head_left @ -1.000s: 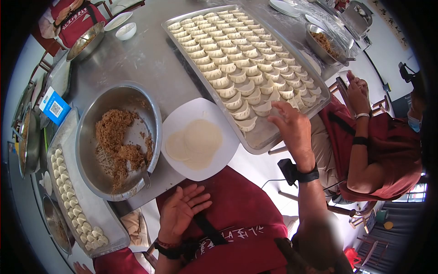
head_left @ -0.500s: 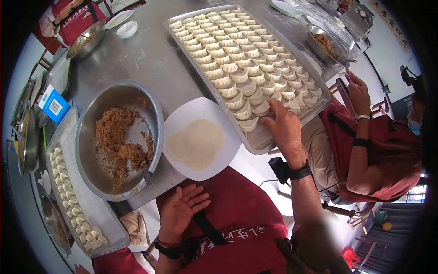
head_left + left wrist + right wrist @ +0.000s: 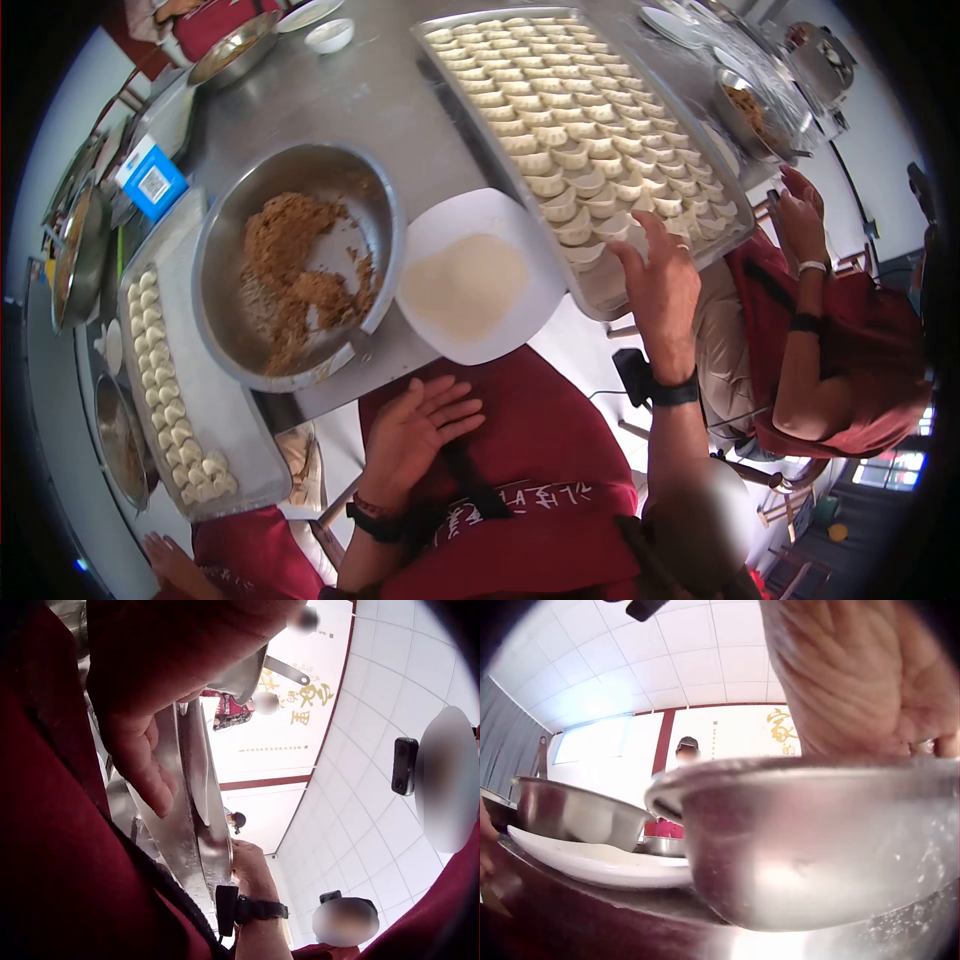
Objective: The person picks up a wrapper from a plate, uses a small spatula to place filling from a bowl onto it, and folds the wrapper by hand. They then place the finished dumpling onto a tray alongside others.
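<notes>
In the head view my right hand (image 3: 662, 285) reaches over the near corner of a metal tray (image 3: 597, 303) filled with rows of pleated dumplings (image 3: 560, 160). Its thumb and forefinger stand apart beside the nearest dumpling row, fingertips right at a dumpling (image 3: 612, 227). The right wrist view shows that palm above the tray's rim (image 3: 780, 769), hiding the fingertips. My left hand (image 3: 415, 430) is held palm up before the red apron (image 3: 540, 450), fingers relaxed and nothing on it. Ahead of it lies a white plate (image 3: 540, 300) with round dough wrappers (image 3: 468, 285).
A steel bowl (image 3: 385, 215) of brown filling (image 3: 290, 240) stands left of the plate. Farther left, a tray (image 3: 235, 420) bears small dumplings. A blue QR-code card (image 3: 152, 180) stands behind it. Another person (image 3: 810, 370) sits at the right.
My right hand has come forward from beside the tray to its nearest dumplings. The head view has shifted, moving the scene right and slightly up. My left hand stays palm up.
</notes>
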